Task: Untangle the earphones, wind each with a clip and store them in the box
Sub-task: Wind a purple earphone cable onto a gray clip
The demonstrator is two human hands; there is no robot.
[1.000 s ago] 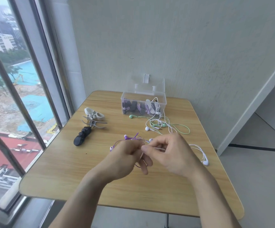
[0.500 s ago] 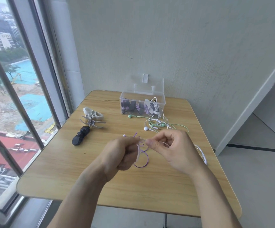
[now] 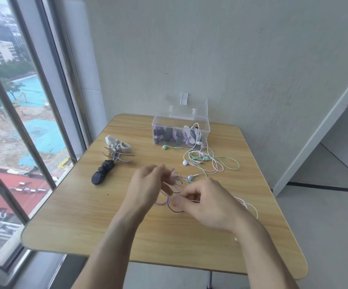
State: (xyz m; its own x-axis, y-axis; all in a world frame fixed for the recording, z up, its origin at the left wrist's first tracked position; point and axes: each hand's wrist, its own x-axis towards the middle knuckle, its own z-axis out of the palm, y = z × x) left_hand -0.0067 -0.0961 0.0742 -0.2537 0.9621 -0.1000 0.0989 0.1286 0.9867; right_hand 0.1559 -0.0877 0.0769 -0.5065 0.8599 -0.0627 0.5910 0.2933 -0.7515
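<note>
The purple earphone cable (image 3: 174, 205) loops mid-table, pinched by the left hand (image 3: 148, 187) and right hand (image 3: 207, 205). One open box (image 3: 180, 130) stands at the far edge; three clips (image 3: 111, 159) lie near the window-side edge. The near edge lies bare.

1. A light wooden table (image 3: 85, 222) with rounded corners stands against the wall, beside the window.
2. At its far edge sits a clear plastic box (image 3: 206, 130), lid open.
3. On the left lie white clips (image 3: 118, 150) and, nearer, a black clip (image 3: 102, 173).
4. In front of the box sprawl tangled green earphones (image 3: 229, 165) and white earphones (image 3: 198, 161).
5. Loops of a purple cable (image 3: 174, 208) rest mid-table.
</note>
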